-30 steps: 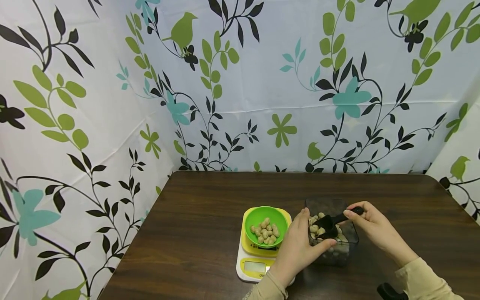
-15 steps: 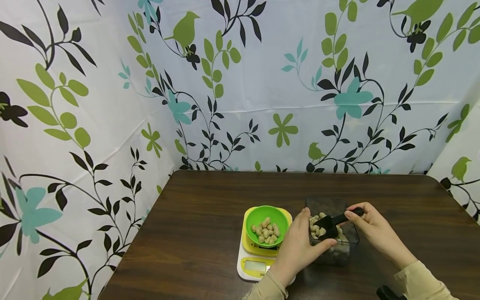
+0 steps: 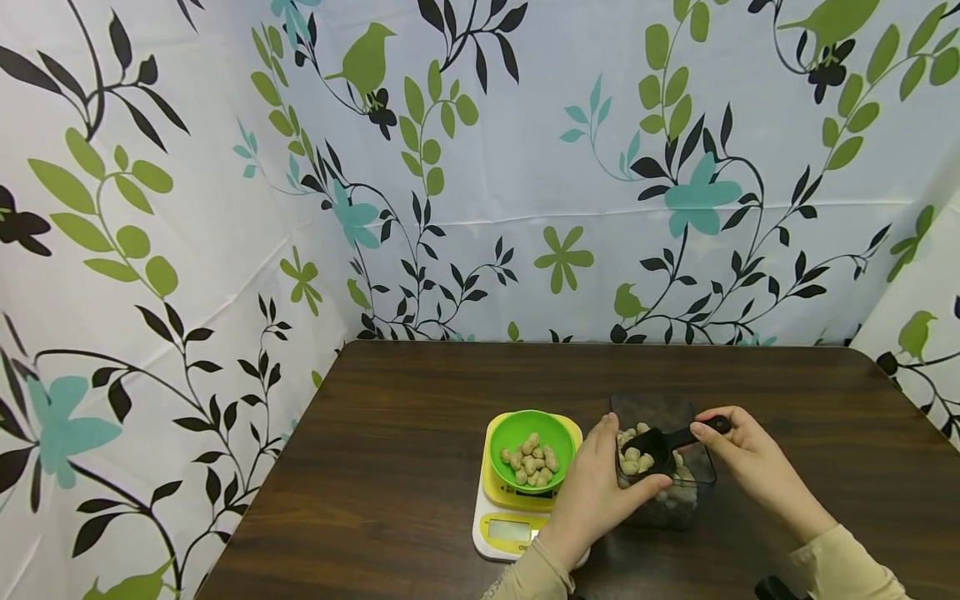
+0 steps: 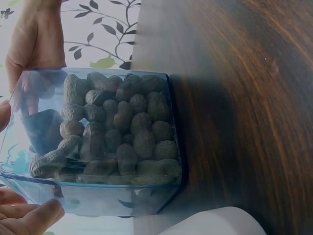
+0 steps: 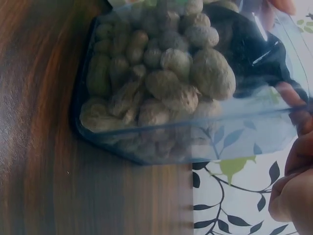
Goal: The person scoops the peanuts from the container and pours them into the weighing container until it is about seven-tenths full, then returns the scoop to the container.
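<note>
A clear plastic box [image 3: 651, 407] filled with unshelled peanuts [image 4: 122, 117] stands on the right part of the table. My left hand [image 3: 592, 500] grips its left side, thumb across the front rim and fingers along the wall. Between the thumb and fingers of my right hand [image 3: 750, 462] is the handle of a black scoop [image 3: 660, 451]. The scoop's blade lies inside the box among the peanuts, with some peanuts right at its lip. Through the clear wall, the right wrist view shows the dark blade [image 5: 252, 54] beside the heap.
Left of the box, a green bowl [image 3: 512, 431] with several peanuts sits on a yellow and white kitchen scale [image 3: 486, 533], partly behind my left hand. A black object [image 3: 772, 588] shows at the bottom edge near my right sleeve. Patterned curtain [image 3: 480, 275] surrounds the wooden table [image 3: 375, 467].
The scoop has shifted very slightly in the box, and the peanuts at its lip lie a little differently. Both hands keep their hold; bowl and scale stay put.
</note>
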`<state>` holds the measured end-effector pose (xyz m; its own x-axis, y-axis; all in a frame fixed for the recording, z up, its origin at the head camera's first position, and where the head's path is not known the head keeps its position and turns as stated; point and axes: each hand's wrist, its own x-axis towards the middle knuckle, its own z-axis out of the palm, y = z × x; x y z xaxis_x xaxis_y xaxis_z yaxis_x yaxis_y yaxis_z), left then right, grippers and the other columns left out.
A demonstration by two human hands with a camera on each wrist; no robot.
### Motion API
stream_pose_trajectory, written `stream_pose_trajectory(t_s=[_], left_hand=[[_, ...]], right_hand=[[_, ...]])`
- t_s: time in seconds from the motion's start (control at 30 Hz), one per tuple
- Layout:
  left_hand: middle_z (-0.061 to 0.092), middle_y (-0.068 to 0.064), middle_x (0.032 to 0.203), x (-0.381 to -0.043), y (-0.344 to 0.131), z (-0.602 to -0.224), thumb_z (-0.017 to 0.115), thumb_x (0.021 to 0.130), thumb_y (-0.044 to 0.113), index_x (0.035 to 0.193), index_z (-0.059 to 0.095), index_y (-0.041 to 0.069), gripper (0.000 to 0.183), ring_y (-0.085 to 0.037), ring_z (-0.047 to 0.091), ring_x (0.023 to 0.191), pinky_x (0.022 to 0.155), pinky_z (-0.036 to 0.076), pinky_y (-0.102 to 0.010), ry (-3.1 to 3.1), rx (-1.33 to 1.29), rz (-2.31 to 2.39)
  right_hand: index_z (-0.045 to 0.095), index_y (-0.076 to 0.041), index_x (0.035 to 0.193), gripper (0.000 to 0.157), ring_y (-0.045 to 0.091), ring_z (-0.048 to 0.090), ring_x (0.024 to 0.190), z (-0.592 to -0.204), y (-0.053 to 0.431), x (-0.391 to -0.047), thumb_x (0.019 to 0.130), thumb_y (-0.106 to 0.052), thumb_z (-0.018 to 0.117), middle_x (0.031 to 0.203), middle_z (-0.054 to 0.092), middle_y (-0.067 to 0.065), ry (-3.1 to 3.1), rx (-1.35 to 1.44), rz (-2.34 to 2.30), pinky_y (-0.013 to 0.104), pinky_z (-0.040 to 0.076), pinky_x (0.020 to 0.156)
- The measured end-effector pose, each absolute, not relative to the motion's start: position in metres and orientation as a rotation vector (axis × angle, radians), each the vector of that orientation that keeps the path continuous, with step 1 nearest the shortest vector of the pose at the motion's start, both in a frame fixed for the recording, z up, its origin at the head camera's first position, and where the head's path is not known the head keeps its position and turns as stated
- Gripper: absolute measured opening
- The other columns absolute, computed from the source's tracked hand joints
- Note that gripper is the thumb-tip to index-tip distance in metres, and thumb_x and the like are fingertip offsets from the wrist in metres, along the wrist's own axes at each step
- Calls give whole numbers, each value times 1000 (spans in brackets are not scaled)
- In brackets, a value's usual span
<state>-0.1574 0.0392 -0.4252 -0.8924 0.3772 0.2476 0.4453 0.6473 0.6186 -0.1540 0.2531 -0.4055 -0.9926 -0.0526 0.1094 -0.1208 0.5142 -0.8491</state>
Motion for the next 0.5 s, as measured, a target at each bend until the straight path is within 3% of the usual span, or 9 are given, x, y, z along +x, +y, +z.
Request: stream_pose_trajectory(t_s=[0.13, 0.23, 0.37, 0.5], left_hand=[[36, -9, 149, -158, 38, -425, 55, 84, 61, 147, 28, 9, 86, -23, 42, 133, 102, 44, -38, -2764, -691, -1089], [36, -9, 149, -158, 38, -425, 55, 84, 61, 147, 28, 10, 86, -23, 42, 133, 101, 45, -38, -2761, -694, -1090], [36, -8, 149, -158, 38, -426, 53, 84, 63, 147, 28, 10, 86, -22, 43, 133, 101, 45, -37, -2758, -701, -1080], [37, -7, 148, -159, 38, -426, 53, 83, 64, 147, 29, 11, 87, -22, 43, 133, 101, 46, -36, -2756, -691, -1089]], right_hand=[[38, 4, 120, 36, 3, 19, 39, -406, 251, -153, 99, -24, 46, 53, 52, 0, -2674, 144, 1548, 30, 21, 35], [38, 5, 121, 40, 6, 21, 40, -405, 252, -153, 99, -28, 45, 61, 62, -4, -2681, 112, 1563, 30, 24, 36], [38, 6, 122, 46, 11, 28, 49, -407, 254, -151, 99, -33, 43, 87, 73, -3, -2680, 37, 1576, 30, 30, 45], [39, 2, 120, 39, 11, 33, 54, -411, 255, -146, 99, -30, 44, 70, 59, -7, -2615, -7, 1615, 30, 31, 50]])
